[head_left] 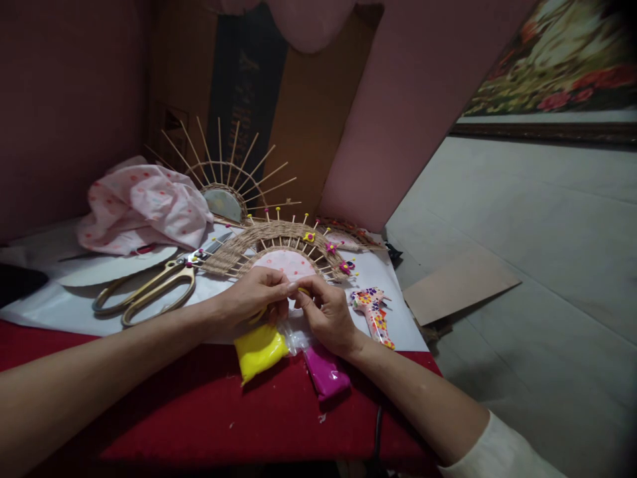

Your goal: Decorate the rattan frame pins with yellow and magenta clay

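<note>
My left hand (pixel 259 292) and my right hand (pixel 326 317) meet above the table's near edge, fingertips pinched together and touching. A small bit of yellow modelling clay (pixel 303 290) shows at my right fingers. What my left fingers pinch is hidden; a yellow strip shows beneath them. Just below lie a clear bag of yellow clay (pixel 261 352) and a bag of magenta clay (pixel 327 373). Behind the hands stands a woven twine half-round fan (pixel 269 232) with a dotted pink fabric centre (pixel 286 262), clay flowers (pixel 331 247) and coloured tips on its sticks.
Gold-handled scissors (pixel 159 292) lie on the left by crumpled dotted fabric (pixel 149 206). A floral-patterned glue gun (pixel 374 315) is at right. Another stick frame (pixel 226 192) leans on a cardboard box (pixel 308 119). White sheet (pixel 405 318) covers part of the red table (pixel 174 405).
</note>
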`<state>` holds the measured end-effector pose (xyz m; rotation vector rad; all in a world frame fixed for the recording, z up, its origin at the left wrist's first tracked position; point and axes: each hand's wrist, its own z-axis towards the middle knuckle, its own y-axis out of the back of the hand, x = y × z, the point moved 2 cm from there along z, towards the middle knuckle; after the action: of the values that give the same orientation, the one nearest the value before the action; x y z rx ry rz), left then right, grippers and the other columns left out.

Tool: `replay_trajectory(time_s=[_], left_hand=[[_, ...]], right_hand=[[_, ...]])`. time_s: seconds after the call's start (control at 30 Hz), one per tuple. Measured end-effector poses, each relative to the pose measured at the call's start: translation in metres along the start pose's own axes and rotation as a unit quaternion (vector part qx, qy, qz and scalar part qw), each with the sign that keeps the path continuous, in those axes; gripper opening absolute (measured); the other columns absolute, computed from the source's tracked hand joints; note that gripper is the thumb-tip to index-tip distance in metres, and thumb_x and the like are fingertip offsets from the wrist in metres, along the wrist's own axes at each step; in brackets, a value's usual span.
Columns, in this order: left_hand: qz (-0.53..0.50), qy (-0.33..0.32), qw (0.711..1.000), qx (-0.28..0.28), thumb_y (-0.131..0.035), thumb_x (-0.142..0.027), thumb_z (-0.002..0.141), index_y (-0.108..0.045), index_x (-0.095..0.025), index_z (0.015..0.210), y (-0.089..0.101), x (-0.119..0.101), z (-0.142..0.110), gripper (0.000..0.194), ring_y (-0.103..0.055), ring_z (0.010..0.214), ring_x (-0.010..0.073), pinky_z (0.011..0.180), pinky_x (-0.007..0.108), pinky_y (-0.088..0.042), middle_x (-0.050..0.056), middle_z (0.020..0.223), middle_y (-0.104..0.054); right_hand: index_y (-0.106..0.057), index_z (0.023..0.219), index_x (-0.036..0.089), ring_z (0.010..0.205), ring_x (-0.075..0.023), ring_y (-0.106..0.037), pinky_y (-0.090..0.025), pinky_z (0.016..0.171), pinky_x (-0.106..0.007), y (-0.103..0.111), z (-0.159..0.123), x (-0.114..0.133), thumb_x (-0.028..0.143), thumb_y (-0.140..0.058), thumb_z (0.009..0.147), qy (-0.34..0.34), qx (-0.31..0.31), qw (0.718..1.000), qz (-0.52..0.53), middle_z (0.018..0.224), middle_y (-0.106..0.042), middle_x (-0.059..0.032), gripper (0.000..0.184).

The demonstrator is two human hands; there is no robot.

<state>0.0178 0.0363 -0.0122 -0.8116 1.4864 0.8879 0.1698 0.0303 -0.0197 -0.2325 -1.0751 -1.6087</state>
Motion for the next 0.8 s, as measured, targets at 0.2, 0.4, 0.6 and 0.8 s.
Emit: replay_trajectory(time_s=[0.2,0.4,0.6,0.8], left_hand=[[-0.003,-0.004,1.000,-0.005,-0.057,-0.047,0.078,-0.052,-0.015,0.063,-0.0010,-0.0003,-0.0006,0.036,-0.046,0.041,0.0087,0.041,0.021,-0.032,0.000,0.051,-0.056],[-0.015,-0.011,1.000,-0.010,-0.058,-0.049,0.077,-0.054,-0.014,0.064,-0.0007,-0.0017,-0.0013,0.038,-0.047,0.042,0.0088,0.042,0.021,-0.033,0.000,0.051,-0.057],[-0.037,-0.011,0.999,-0.017,-0.061,-0.046,0.076,-0.055,-0.014,0.064,0.0014,-0.0014,-0.0002,0.034,-0.049,0.041,0.0088,0.042,0.020,-0.034,0.001,0.052,-0.058],[-0.043,-0.022,0.999,-0.015,-0.058,-0.046,0.080,-0.055,-0.014,0.060,0.0040,-0.0007,0.0003,0.038,-0.047,0.038,0.0075,0.038,0.018,-0.031,0.001,0.051,-0.059]], right_hand=[[-0.062,0.091,0.017,0.061,-0.0112,-0.057,-0.045,0.057,-0.024,0.0004,0.0000,0.0007,0.021,-0.052,0.088,0.000,-0.003,1.000,-0.002,0.069,-0.062,-0.0007,0.011],[-0.063,0.094,0.016,0.062,-0.0110,-0.057,-0.045,0.058,-0.024,0.0016,0.0006,0.0030,0.020,-0.052,0.088,0.006,-0.014,1.000,-0.002,0.073,-0.064,-0.0017,0.013],[-0.064,0.094,0.016,0.061,-0.0111,-0.058,-0.045,0.057,-0.023,0.0031,0.0011,0.0037,0.019,-0.053,0.088,-0.002,-0.025,1.000,-0.001,0.071,-0.064,-0.0013,0.013],[-0.064,0.096,0.016,0.062,-0.0106,-0.057,-0.045,0.058,-0.023,0.0035,0.0011,0.0043,0.020,-0.055,0.087,0.002,-0.026,1.000,0.004,0.072,-0.064,-0.0011,0.014]])
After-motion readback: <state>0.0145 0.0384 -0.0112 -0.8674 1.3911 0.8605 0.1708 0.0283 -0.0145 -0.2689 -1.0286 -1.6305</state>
